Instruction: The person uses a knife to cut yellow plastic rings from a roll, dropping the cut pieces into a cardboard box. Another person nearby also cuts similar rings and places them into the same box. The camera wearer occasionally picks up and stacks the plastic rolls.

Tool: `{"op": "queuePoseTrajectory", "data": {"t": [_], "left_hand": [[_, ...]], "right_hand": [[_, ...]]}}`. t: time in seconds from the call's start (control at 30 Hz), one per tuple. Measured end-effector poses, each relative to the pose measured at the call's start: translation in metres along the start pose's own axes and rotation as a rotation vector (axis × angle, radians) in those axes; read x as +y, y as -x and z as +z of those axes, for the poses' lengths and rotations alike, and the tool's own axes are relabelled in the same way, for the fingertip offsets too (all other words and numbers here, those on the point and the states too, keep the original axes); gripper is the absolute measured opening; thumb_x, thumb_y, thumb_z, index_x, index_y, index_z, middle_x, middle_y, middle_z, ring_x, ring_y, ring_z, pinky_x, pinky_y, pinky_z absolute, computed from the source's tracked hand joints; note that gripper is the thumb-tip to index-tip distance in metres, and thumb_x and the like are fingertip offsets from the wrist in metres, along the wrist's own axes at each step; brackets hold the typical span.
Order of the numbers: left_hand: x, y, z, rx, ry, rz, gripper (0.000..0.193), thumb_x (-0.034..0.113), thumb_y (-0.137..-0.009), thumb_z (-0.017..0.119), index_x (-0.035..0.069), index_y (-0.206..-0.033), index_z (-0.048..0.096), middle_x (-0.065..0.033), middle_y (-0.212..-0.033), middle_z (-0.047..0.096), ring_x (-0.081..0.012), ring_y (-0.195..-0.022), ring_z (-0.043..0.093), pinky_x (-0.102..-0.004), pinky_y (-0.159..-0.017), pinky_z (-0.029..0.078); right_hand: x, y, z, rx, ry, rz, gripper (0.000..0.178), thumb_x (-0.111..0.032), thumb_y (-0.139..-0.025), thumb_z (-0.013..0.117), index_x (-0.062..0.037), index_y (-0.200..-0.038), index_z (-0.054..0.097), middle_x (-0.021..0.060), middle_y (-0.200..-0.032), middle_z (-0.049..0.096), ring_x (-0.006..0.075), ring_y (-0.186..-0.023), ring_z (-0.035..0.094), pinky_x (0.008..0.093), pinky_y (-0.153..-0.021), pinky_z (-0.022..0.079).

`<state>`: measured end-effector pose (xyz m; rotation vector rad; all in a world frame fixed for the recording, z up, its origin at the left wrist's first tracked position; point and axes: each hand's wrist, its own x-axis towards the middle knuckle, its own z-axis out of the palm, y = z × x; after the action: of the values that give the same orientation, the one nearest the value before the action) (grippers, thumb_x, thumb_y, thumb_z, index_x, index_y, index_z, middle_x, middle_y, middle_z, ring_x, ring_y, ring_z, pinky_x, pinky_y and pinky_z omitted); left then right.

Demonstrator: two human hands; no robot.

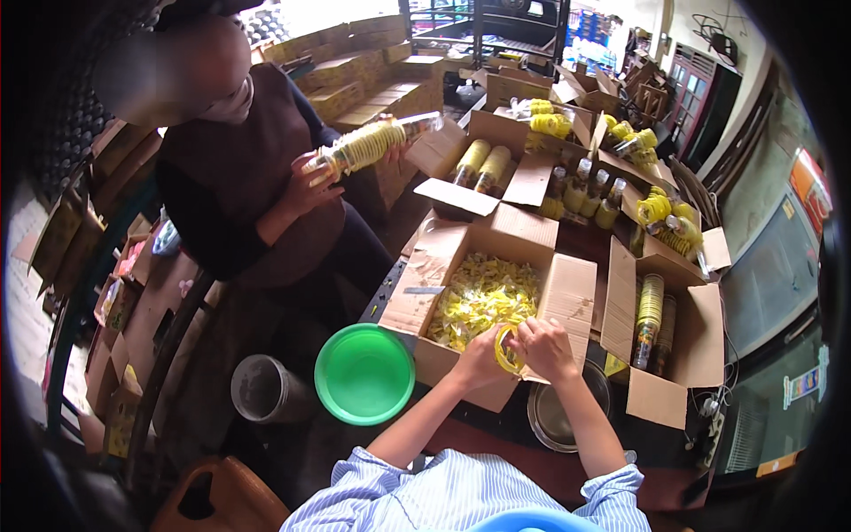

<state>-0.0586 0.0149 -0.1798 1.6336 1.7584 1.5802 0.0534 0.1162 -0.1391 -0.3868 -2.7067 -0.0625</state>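
My left hand is closed around a small yellow ring-shaped piece, just over the near edge of an open cardboard box. My right hand pinches the same piece from the other side, its fingertips partly hidden. Under and beyond my hands, the cardboard box holds a heap of small yellow wrapped pieces. On its left flap lies a thin grey metal strip. Below my right wrist is a round metal bowl, partly covered by my forearm.
A green basin and a grey bucket stand to the left. Far left, a co-worker holds a long yellow-ringed stack in clear wrap. Bottles and open boxes with similar stacks fill the table's far and right side.
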Motion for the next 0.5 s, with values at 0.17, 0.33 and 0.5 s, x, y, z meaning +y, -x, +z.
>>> {"op": "queuePoseTrajectory", "data": {"t": [0.17, 0.33, 0.5], "left_hand": [[-0.002, -0.001, -0.004, -0.115, 0.052, -0.046, 0.043, 0.015, -0.057, 0.076, 0.003, -0.091, 0.053, -0.01, -0.081, 0.057, -0.0225, -0.073, 0.058, -0.0313, -0.067, 0.047], [-0.001, -0.006, -0.004, -0.143, 0.121, -0.014, 0.045, 0.015, -0.058, 0.077, 0.003, -0.095, 0.054, -0.009, -0.083, 0.057, -0.0196, -0.073, 0.058, -0.03, -0.067, 0.048], [-0.003, -0.008, 0.013, 0.031, 0.165, -0.024, 0.039, 0.009, -0.063, 0.071, 0.002, -0.096, 0.053, -0.0103, -0.082, 0.058, -0.0218, -0.073, 0.059, -0.031, -0.067, 0.048]], "right_hand": [[0.006, 0.004, 0.007, -0.021, -0.163, 0.018, 0.019, -0.022, -0.08, 0.057, -0.0076, -0.069, 0.055, 0.0071, -0.066, 0.053, 0.0245, -0.061, 0.057, 0.0354, -0.057, 0.044], [0.013, 0.01, 0.011, 0.033, -0.64, 0.215, 0.024, -0.016, -0.085, 0.055, 0.0003, -0.067, 0.052, 0.0151, -0.063, 0.05, 0.0288, -0.056, 0.052, 0.0361, -0.052, 0.039], [0.015, 0.008, 0.018, 0.178, -0.788, 0.422, 0.024, -0.013, -0.084, 0.056, 0.0028, -0.067, 0.052, 0.0153, -0.057, 0.046, 0.0254, -0.05, 0.043, 0.0353, -0.049, 0.033]]}}
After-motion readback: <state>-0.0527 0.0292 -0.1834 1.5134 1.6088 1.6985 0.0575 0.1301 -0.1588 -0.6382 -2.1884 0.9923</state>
